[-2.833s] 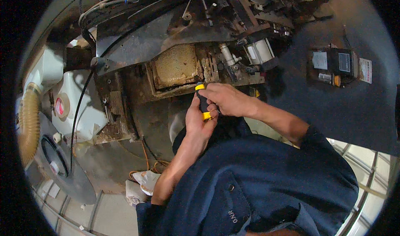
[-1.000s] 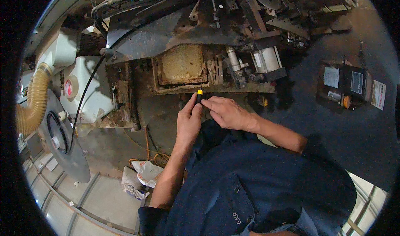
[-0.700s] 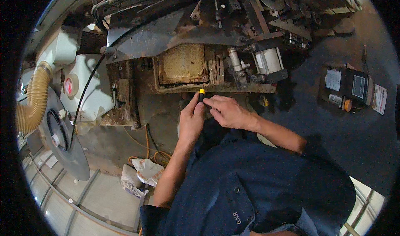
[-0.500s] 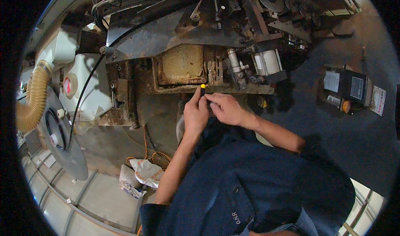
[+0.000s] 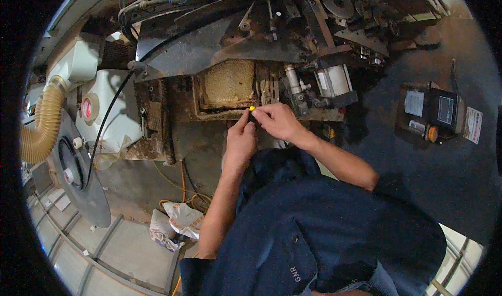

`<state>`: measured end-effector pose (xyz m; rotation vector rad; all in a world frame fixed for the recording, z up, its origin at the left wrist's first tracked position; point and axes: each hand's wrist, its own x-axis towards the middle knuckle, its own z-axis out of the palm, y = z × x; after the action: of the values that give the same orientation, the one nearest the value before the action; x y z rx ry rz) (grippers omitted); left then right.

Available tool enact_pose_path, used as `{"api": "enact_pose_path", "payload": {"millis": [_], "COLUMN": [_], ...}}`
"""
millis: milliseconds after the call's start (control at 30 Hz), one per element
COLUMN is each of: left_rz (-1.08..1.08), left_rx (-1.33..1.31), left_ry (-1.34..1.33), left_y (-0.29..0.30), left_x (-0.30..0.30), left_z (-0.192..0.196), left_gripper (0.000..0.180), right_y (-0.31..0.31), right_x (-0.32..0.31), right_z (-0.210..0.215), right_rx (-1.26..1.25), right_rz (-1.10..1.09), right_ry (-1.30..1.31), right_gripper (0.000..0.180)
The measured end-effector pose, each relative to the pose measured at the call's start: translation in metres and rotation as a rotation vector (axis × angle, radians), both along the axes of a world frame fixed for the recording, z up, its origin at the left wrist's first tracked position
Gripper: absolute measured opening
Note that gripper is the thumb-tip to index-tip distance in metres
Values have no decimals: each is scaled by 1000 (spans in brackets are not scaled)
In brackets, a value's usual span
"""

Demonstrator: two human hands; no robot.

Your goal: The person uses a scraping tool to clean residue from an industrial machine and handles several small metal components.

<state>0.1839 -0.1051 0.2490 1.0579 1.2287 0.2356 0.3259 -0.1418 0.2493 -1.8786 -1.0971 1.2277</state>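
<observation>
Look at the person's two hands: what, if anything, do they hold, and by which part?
Both hands, left hand and right hand, pinch a small yellow-and-black tool between their fingertips; only its yellow tip shows, so the exact grip place cannot be told.

A crumpled white bag [image 5: 178, 220] and orange cable [image 5: 183, 183] lie on the concrete floor [image 5: 130, 186].

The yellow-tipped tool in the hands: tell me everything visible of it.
Only a little of the tool shows: a small bright yellow end with a dark part just below it, looking like plastic. The rest is hidden inside the grip, so its full shape and length cannot be told. The left hand and right hand pinch it together from either side. It sits at the lower edge of the rusty, tan-crusted recess in the machine; whether it touches the metal is unclear.
</observation>
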Motion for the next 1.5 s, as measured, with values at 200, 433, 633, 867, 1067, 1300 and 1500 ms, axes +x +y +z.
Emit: {"api": "enact_pose_path", "payload": {"millis": [200,433,633,867,1067,1300,1500], "left_rz": [-149,-417,-540,276,49,30,112], "left_rx": [267,560,563,-646,155,548,595], "left_ry": [116,552,751,-369,12,215,156], "left_y": [1,-9,-12,-3,-30,-45,-51], "left_x": [16,25,25,-1,1,12,18], "left_z": [-6,4,4,-23,-53,-58,-67], "left_gripper": [46,46,49,18,23,29,26], "right_y": [-5,-9,-18,-37,-37,-17,2], "right_x": [1,-5,-1,11,7,13,14], "right_z": [-5,-11,-17,-22,-26,-16,-18], "right_rx": [81,72,87,-30,14,328,299], "right_rz": [-63,-22,-39,-67,-113,-113,-58], "right_ry": [-15,45,27,160,74,-285,-398], "right_gripper": [32,30,29,29,30,30,31]}}
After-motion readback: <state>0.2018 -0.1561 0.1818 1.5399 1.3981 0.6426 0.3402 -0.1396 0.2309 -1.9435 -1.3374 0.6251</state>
